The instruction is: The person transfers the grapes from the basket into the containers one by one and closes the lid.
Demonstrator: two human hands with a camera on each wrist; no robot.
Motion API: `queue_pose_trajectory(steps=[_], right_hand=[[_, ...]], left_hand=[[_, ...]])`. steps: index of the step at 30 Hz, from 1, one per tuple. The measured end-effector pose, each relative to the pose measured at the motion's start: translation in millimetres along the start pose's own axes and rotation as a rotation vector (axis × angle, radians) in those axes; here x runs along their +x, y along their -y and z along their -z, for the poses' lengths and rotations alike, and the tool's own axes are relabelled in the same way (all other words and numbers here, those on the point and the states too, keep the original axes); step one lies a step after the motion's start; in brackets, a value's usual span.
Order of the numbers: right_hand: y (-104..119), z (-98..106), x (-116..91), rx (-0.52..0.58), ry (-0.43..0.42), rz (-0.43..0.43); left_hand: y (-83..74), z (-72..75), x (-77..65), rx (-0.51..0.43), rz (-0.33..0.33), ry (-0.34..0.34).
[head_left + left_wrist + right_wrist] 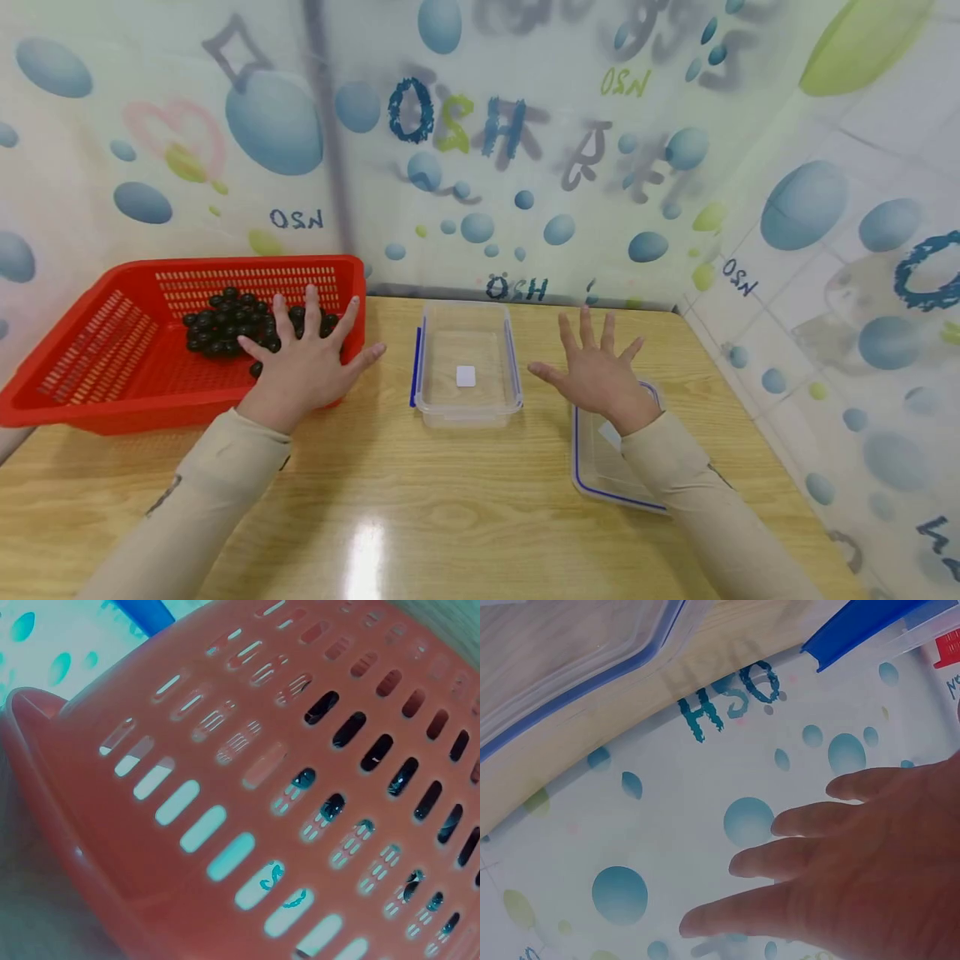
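At the back, there's the white wall covering [487, 187], all blue spots and lettering, and in front of it the pale wood-grain table [465, 533]. Biggest on it: the red slotted plastic basket [172, 410], sitting left of the clear rectangular plastic box [457, 337]. Right of the box and nearer the person, here's a clear plastic lid with a blue edge line [596, 471], partly hidden by the right arm.

Now the hands! The left hand [303, 362] is out left of the box, in front of the basket's right end, fingers straight and fanned wide, gripping nothing. Right of the box, the right hand [600, 375] covers part of the lid from above, its fingers spread just as wide, nothing in their grip.

And the small, round, dark fruits [225, 325] lie in the basket, left of the box, partly behind the left fingers; whether any fingertip touches them, I can't tell. Smallest, a white square label [466, 376] shows within the box.
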State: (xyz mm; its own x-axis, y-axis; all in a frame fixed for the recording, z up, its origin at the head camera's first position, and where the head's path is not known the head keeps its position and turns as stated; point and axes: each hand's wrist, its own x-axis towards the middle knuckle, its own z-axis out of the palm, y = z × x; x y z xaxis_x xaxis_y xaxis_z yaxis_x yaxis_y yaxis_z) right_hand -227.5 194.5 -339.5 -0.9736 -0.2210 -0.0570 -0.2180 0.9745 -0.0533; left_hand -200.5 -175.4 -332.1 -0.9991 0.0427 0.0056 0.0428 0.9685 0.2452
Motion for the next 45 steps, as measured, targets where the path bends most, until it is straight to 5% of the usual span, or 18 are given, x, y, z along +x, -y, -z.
queue_pose_trajectory(steps=[14, 21, 27, 45], right_hand=[[9.8, 1.3, 4.3, 0.056, -0.024, 0.076], [20.3, 2.9, 16.2, 0.417, -0.014, 0.207], [28.0, -3.2, 25.7, 0.627, 0.003, 0.198], [29.6, -25.9, 29.9, 0.625, 0.087, 0.158]], left_hand=[[2.3, 6.7, 2.3, 0.01, 0.006, 0.0], [14.5, 6.8, 7.6, -0.043, 0.027, 0.002], [29.2, 8.7, 12.7, -0.087, 0.049, 0.03], [56.0, 16.6, 27.2, -0.128, 0.048, 0.191]])
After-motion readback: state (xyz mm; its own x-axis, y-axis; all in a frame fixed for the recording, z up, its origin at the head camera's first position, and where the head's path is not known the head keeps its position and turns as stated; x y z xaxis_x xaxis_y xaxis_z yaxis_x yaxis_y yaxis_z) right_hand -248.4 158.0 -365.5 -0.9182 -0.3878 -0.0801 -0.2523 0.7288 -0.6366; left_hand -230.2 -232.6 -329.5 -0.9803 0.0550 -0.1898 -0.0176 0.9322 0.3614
